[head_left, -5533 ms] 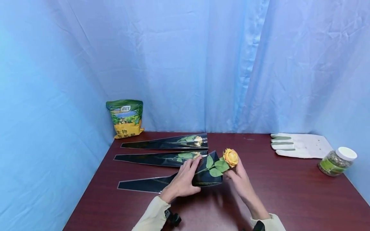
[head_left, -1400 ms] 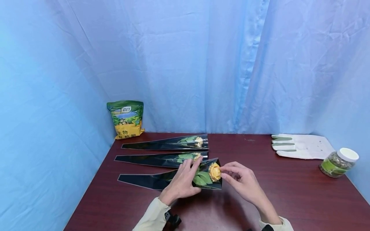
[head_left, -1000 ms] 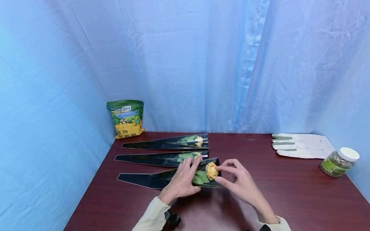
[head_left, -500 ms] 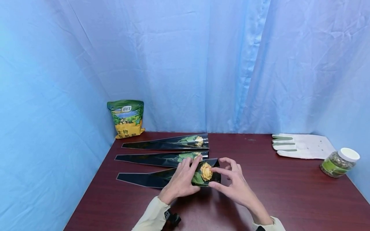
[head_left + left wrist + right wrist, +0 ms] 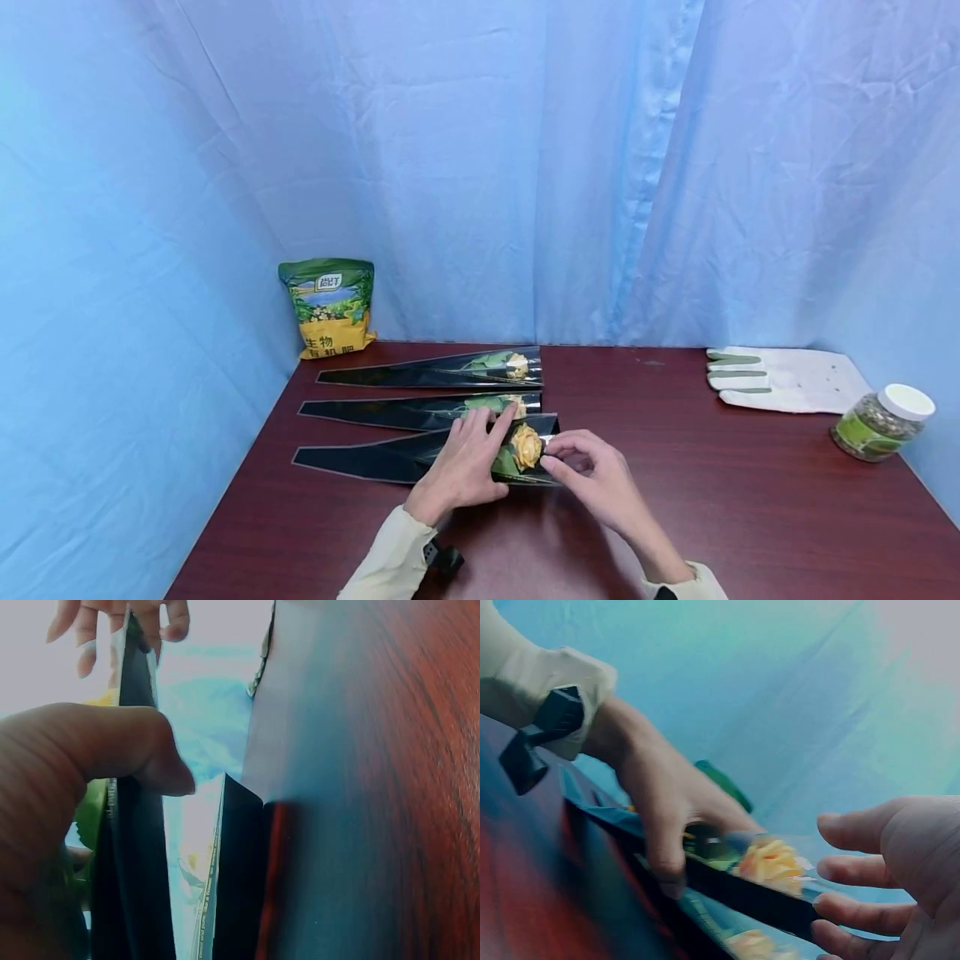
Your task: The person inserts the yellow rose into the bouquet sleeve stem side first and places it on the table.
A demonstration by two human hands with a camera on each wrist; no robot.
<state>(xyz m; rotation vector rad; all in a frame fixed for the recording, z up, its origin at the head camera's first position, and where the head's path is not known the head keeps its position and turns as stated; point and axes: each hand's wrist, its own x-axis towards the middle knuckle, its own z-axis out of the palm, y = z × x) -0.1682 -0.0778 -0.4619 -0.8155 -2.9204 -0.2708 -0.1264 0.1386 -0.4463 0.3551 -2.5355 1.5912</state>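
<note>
A yellow rose point(image 5: 527, 447) with green leaves lies inside a tapered black flower sleeve point(image 5: 352, 462) with a clear front, nearest me. My left hand point(image 5: 467, 462) grips this sleeve across its width, the thumb on the near edge and the fingers over the far side; the hand hides part of the leaves and stem. At the sleeve's wide mouth is my right hand point(image 5: 596, 479); in the right wrist view its fingers point(image 5: 870, 915) reach out fairly straight and touch the sleeve's end, the thumb standing apart. The bloom point(image 5: 771, 862) sits just inside that mouth.
Two more sleeved roses lie behind: a middle sleeve point(image 5: 360, 412) and a far sleeve point(image 5: 375, 377). A green and yellow fertilizer bag point(image 5: 330, 308) stands at the back left. White work gloves point(image 5: 795, 379) and a white-lidded jar point(image 5: 873, 425) are at the right. Curtains surround the table point(image 5: 712, 500).
The rose has gone from outside the sleeve's mouth to inside it. The sleeve has lately shifted left with my left hand, while my right hand followed left and let go of the bloom.
</note>
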